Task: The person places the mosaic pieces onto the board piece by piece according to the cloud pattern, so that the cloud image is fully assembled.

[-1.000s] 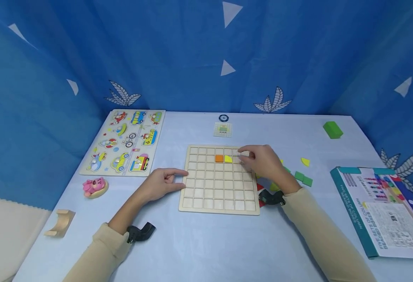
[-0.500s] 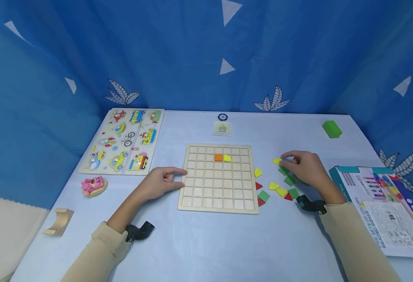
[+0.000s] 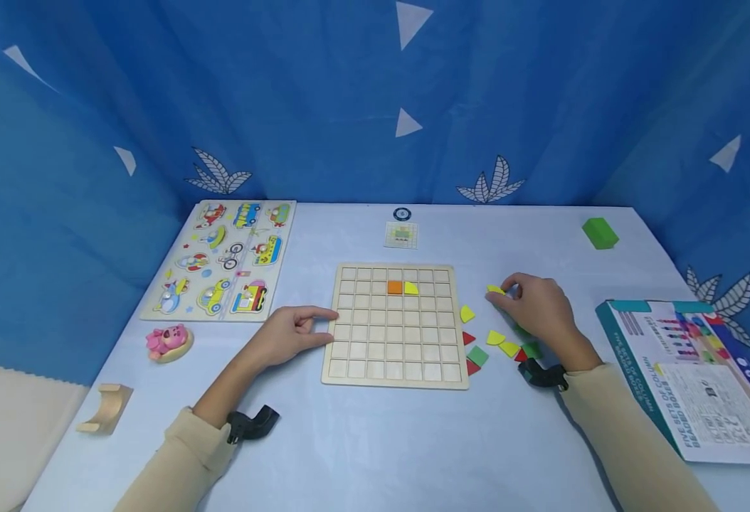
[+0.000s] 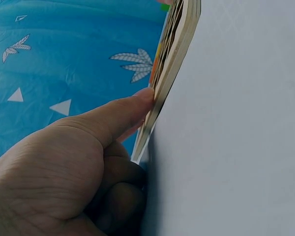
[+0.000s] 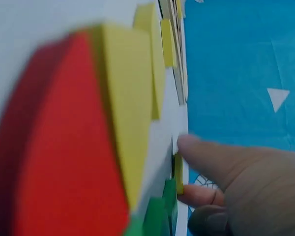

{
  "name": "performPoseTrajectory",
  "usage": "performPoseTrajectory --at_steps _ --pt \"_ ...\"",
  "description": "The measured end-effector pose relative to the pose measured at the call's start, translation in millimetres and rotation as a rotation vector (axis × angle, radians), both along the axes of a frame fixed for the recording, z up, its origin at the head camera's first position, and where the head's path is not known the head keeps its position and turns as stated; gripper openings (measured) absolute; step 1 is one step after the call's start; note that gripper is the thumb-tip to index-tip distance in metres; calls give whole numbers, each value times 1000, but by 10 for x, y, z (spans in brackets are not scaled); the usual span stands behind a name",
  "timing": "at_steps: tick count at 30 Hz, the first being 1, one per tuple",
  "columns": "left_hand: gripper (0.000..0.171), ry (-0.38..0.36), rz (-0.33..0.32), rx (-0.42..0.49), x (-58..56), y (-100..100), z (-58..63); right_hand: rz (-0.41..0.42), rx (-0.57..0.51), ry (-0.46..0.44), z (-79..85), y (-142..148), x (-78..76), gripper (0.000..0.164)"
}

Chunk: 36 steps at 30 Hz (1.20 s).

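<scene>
In the head view, the square wooden grid board lies mid-table. An orange square tile and a yellow quarter-circle tile sit side by side in its upper cells. My left hand touches the board's left edge with thumb and forefinger extended and apart; the left wrist view shows its thumb against the rim. Right of the board, my right hand pinches another yellow quarter-circle tile by its ends, low at the table. Part of the tile is hidden by the fingers in the head view.
Loose yellow, green and red tiles lie right of the board. A small pattern card is behind it. At left are a vehicle puzzle, a pink figure and a curved wooden block; at right, a green block and a box.
My right hand has moved from above the board's upper right to the loose tiles and taken hold of a yellow one, shifting it slightly left. My left hand stays at the board's edge.
</scene>
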<state>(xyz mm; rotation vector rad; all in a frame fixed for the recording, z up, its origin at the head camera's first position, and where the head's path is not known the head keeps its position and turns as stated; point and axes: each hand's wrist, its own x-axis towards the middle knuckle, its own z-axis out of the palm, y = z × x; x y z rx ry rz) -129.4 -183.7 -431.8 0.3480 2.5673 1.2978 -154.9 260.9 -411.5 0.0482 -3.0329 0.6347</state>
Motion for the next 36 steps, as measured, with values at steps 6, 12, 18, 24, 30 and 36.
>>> performPoseTrajectory --at_steps 6,12,18,24,30,36 --pt "35 -4 -6 0 -3 -6 -1 48 -77 -23 -13 -4 -11 38" --pt "35 2 -9 1 -5 5 7 127 -86 -47 -20 -15 -21 39" --pt "36 12 -13 10 -8 -1 2 150 -28 -21 -11 -128 -32 33" --pt "36 8 -10 13 -13 -10 -6 203 -144 -43 36 -374 1 31" --pt "37 5 -11 24 0 -7 -12 298 -205 -72 -10 -694 -6 33" --pt "36 6 -10 23 6 -5 -9 369 -182 -19 -67 -879 -58 29"
